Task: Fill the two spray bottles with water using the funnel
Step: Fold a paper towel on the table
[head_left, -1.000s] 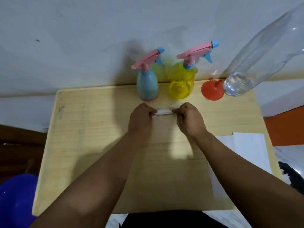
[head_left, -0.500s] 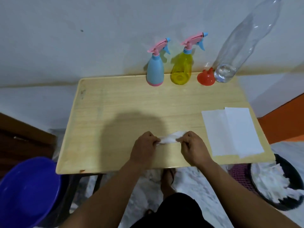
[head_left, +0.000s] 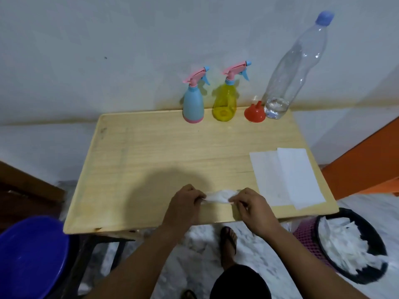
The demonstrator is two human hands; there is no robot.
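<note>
Down at the near edge of the desk (head_left: 138, 165): left hand (head_left: 183, 205) and right hand (head_left: 251, 207) both pinched shut on a crumpled white tissue (head_left: 218, 196) stretched between them, flat paper sheets (head_left: 287, 178) just beside, toward the near right corner. Beyond, along the far edge toward the right corner, all upright in a row: blue spray bottle (head_left: 193, 103), yellow spray bottle (head_left: 225, 102), red funnel (head_left: 254, 113) mouth-down, then the clear water bottle (head_left: 291, 67), nearly drained, touching the funnel.
</note>
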